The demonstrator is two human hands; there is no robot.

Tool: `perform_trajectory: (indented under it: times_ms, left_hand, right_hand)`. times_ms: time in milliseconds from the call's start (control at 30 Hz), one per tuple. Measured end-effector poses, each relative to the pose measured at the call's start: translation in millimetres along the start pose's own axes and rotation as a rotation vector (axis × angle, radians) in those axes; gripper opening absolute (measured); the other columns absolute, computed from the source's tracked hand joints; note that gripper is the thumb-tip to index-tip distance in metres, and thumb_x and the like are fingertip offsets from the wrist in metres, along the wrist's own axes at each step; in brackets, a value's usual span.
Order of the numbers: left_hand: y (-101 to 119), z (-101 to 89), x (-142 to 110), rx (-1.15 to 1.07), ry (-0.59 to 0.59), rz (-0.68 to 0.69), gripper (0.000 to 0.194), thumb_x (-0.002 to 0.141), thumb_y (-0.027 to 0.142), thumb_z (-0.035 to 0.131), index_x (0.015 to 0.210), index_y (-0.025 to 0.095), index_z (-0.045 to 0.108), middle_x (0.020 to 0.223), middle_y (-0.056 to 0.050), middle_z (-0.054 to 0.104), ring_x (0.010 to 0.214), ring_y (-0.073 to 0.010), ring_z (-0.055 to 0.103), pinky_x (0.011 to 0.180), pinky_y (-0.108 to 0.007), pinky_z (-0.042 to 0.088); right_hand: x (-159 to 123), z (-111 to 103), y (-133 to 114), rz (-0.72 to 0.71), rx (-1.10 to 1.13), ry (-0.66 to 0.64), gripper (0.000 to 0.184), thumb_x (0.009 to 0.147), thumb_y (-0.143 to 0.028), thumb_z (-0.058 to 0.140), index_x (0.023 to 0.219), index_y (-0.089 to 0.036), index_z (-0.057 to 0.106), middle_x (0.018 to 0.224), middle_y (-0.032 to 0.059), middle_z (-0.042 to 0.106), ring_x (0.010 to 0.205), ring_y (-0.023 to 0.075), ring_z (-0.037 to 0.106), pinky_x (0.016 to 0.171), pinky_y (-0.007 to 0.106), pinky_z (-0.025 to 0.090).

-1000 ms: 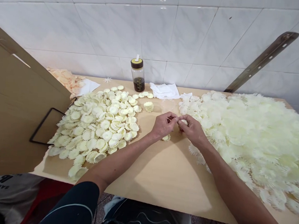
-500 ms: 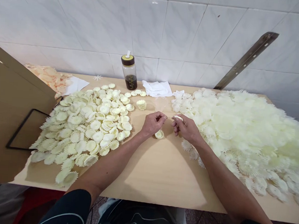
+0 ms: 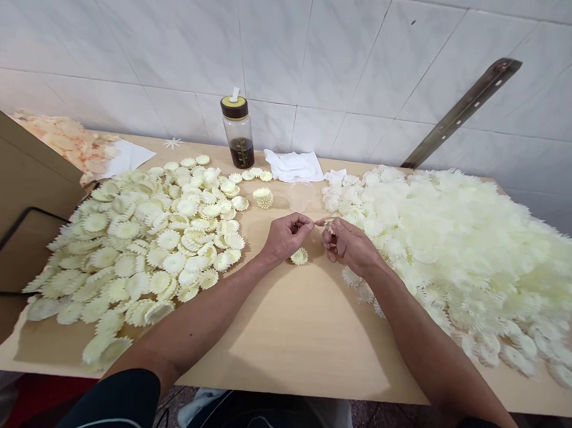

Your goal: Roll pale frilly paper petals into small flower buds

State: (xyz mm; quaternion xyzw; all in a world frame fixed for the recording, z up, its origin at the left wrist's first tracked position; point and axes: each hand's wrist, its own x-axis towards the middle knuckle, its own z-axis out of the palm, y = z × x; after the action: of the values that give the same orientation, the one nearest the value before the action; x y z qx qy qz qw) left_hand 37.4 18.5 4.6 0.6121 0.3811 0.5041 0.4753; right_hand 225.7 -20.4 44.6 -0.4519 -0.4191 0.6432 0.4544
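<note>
My left hand (image 3: 288, 237) is closed in a pinch above the middle of the table. What its fingertips hold, if anything, is too small to make out. Close beside it, my right hand (image 3: 349, 245) pinches a pale scalloped flower piece (image 3: 328, 225), partly hidden by the fingers. Just under my left hand, a cream scalloped cup (image 3: 299, 256) lies on the tabletop. A short stack of nested cups (image 3: 263, 198) stands further back. To the left spreads a heap of cream scalloped cups (image 3: 168, 239); on the right is a large pile of thin, pale fringed pieces (image 3: 459, 237).
A bottle of dark liquid (image 3: 242, 143) stands near the tiled wall, beside a white tissue (image 3: 293, 167). A metal strip (image 3: 461, 115) leans on the wall. Cardboard (image 3: 20, 204) with a black wire frame (image 3: 3, 248) borders the left side. Orange-white pieces (image 3: 67, 142) lie behind it.
My hands have drawn nearer each other, their fingertips almost meeting. The pale piece in my right hand has turned, showing its scalloped edge. The camera view has shifted slightly.
</note>
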Motion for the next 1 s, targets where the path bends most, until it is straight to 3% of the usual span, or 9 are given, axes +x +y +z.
perform_trajectory:
  times_ms: [100, 233, 433, 500, 633, 733, 900, 1000]
  left_hand:
    - [3, 0.0, -2, -0.033, 0.013, -0.026, 0.023, 0.085, 0.035, 0.073, 0.097, 0.015, 0.075, 0.073, 0.000, 0.064, 0.055, -0.0086, 0.046, 0.053, -0.023, 0.036]
    - [6, -0.5, -2, -0.012, -0.009, -0.013, 0.029, 0.084, 0.032, 0.075, 0.109, 0.016, 0.077, 0.074, 0.001, 0.061, 0.055, -0.0078, 0.046, 0.054, -0.022, 0.037]
    - [7, -0.1, -3, 0.192, -0.032, 0.204, 0.023, 0.087, 0.031, 0.075, 0.105, 0.020, 0.083, 0.080, -0.002, 0.058, 0.058, -0.0086, 0.050, 0.058, -0.024, 0.044]
    - [8, 0.1, -4, 0.202, -0.058, 0.243, 0.021, 0.088, 0.031, 0.075, 0.102, 0.018, 0.084, 0.083, -0.003, 0.059, 0.056, -0.0077, 0.050, 0.056, -0.024, 0.043]
    - [9, -0.2, -7, 0.213, -0.117, 0.283, 0.026, 0.090, 0.026, 0.069, 0.112, 0.018, 0.082, 0.089, -0.004, 0.059, 0.056, -0.0072, 0.049, 0.055, -0.024, 0.043]
    - [9, -0.5, -8, 0.222, -0.161, 0.335, 0.035, 0.089, 0.025, 0.069, 0.123, 0.020, 0.078, 0.090, -0.004, 0.056, 0.064, -0.0104, 0.053, 0.060, -0.025, 0.047]
    - [5, -0.6, -5, 0.228, -0.145, 0.325, 0.023, 0.090, 0.030, 0.071, 0.108, 0.019, 0.081, 0.092, -0.006, 0.059, 0.068, -0.0116, 0.056, 0.064, -0.026, 0.049]
    - [4, -0.7, -4, 0.194, -0.081, 0.270, 0.023, 0.089, 0.035, 0.075, 0.104, 0.018, 0.080, 0.099, -0.008, 0.064, 0.061, -0.0086, 0.053, 0.059, -0.026, 0.047]
  right_hand:
    - [2, 2, 1, 0.076, 0.060, -0.011, 0.042, 0.082, -0.044, 0.081, 0.115, -0.024, 0.063, 0.090, 0.0034, 0.069, 0.073, 0.0176, 0.061, 0.052, 0.027, 0.045]
    - [3, 5, 0, 0.096, 0.079, 0.001, 0.041, 0.081, -0.036, 0.075, 0.117, -0.026, 0.057, 0.102, 0.0058, 0.075, 0.078, 0.0196, 0.068, 0.061, 0.030, 0.051]
    - [1, 6, 0, 0.087, -0.016, -0.033, 0.044, 0.074, -0.025, 0.077, 0.113, -0.022, 0.058, 0.077, 0.0022, 0.073, 0.073, 0.0205, 0.070, 0.066, 0.031, 0.052]
    - [0, 8, 1, 0.069, -0.025, -0.029, 0.044, 0.072, -0.022, 0.078, 0.111, -0.022, 0.058, 0.079, 0.0020, 0.074, 0.074, 0.0201, 0.070, 0.071, 0.033, 0.055]
    - [-3, 13, 0, 0.031, -0.026, -0.043, 0.041, 0.072, -0.020, 0.075, 0.108, -0.023, 0.058, 0.088, 0.0021, 0.076, 0.076, 0.0182, 0.070, 0.074, 0.034, 0.056]
    - [-3, 12, -1, 0.028, -0.029, -0.037, 0.045, 0.070, -0.017, 0.074, 0.112, -0.023, 0.058, 0.103, 0.0050, 0.078, 0.089, 0.0198, 0.072, 0.079, 0.034, 0.057]
    - [-1, 4, 1, 0.035, -0.056, -0.018, 0.057, 0.072, -0.026, 0.084, 0.121, -0.026, 0.057, 0.101, 0.0037, 0.078, 0.093, 0.0219, 0.074, 0.080, 0.036, 0.060]
    - [2, 0, 5, -0.007, -0.008, 0.014, 0.055, 0.070, -0.036, 0.093, 0.112, -0.025, 0.060, 0.100, 0.0032, 0.077, 0.095, 0.0218, 0.075, 0.090, 0.040, 0.062]
